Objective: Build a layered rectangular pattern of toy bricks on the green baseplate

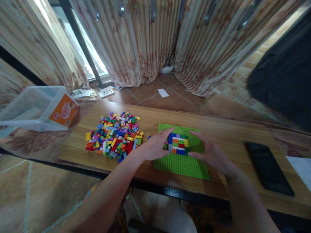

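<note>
A rectangle of colourful toy bricks (180, 141), in blue, white, orange, red, yellow and green, sits on the light green studded baseplate (182, 166). My left hand (155, 146) is at the left side of this rectangle, thumb and forefinger spread apart. A dark green patch shows between those fingers, too small to make out. At the right side hovers my right hand (210, 153), open, with its thumb and fingertips near the rectangle's right corners. Whether either hand touches the bricks is unclear. Part of the baseplate's left side is hidden under my left hand.
To the left lies a heap of loose bricks (116, 134) on the wooden table (145, 113). A clear plastic bin (31, 106) with an orange label stands at the far left. On the right are a black phone-like slab (268, 168) and white paper (301, 166).
</note>
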Demonstrator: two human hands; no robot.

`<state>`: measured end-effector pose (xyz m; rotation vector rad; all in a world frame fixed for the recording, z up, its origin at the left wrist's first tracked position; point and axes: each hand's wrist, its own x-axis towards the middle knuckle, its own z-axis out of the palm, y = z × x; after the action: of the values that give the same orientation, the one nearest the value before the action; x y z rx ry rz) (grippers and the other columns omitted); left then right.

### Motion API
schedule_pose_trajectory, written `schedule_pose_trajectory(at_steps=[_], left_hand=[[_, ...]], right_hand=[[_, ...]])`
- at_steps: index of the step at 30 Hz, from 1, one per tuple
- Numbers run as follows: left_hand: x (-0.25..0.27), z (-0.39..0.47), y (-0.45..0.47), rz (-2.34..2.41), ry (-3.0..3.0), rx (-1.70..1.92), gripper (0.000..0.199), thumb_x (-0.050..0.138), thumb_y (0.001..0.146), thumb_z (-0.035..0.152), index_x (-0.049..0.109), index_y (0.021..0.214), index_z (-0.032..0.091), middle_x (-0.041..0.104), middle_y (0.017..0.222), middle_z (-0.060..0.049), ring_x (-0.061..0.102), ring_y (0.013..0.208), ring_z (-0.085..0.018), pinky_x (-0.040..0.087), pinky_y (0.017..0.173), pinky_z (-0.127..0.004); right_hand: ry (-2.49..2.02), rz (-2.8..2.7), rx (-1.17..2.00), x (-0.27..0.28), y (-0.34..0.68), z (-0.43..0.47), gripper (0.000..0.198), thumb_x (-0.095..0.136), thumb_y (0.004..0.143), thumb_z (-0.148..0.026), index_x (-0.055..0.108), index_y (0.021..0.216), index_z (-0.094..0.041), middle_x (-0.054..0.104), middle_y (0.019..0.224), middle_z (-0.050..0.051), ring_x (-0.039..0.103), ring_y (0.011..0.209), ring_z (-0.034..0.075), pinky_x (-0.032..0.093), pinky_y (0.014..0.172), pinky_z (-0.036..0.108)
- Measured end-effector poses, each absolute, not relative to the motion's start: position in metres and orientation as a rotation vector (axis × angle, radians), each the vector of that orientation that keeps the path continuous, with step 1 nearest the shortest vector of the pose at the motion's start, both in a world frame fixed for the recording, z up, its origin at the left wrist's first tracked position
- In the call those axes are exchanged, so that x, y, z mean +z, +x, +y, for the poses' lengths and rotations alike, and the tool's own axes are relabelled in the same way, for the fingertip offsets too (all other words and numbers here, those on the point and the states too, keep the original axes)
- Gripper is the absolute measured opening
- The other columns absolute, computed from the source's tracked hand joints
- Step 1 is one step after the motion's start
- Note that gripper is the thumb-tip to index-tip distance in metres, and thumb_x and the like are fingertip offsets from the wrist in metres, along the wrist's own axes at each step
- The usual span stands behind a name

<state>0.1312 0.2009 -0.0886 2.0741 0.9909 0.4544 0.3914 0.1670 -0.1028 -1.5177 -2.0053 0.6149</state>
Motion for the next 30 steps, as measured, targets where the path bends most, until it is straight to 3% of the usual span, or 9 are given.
schedule_pose_trajectory(at_steps=[6,22,30], left_hand=[[-0.0895,0.2008,0.1318,0.996,2.057,0.467,0.095,0.069,0.069,0.01,0.021,0.151,0.021,0.047,0.142,-0.017,0.061,0.091,-0.018,0.053,0.085,-0.037],[-0.0846,0.1997,0.1343,1.042,2.059,0.448,0.095,0.07,0.068,0.01,0.022,0.15,0.019,0.055,0.132,-0.014,0.064,0.094,-0.022,0.054,0.086,-0.041],[-0.0825,0.1997,0.1351,1.051,2.053,0.453,0.089,0.07,0.068,0.012,0.029,0.147,0.015,0.063,0.114,-0.011,0.064,0.096,-0.025,0.052,0.087,-0.042]], right_hand=[[-1.581,-2.174,0.586,-0.1087,0.3874,0.1638,0.079,0.074,0.07,-0.036,0.043,0.142,-0.028,0.051,0.143,0.01,0.038,0.139,0.035,0.03,0.114,0.058],[-1.532,-2.157,0.616,-0.1023,0.3838,0.1659,0.073,0.073,0.073,-0.034,0.045,0.14,-0.032,0.057,0.137,0.007,0.052,0.127,0.032,0.037,0.108,0.056],[-1.55,-2.158,0.618,-0.1014,0.3819,0.1658,0.074,0.072,0.072,-0.033,0.045,0.141,-0.03,0.057,0.137,0.008,0.052,0.127,0.031,0.037,0.108,0.055]])
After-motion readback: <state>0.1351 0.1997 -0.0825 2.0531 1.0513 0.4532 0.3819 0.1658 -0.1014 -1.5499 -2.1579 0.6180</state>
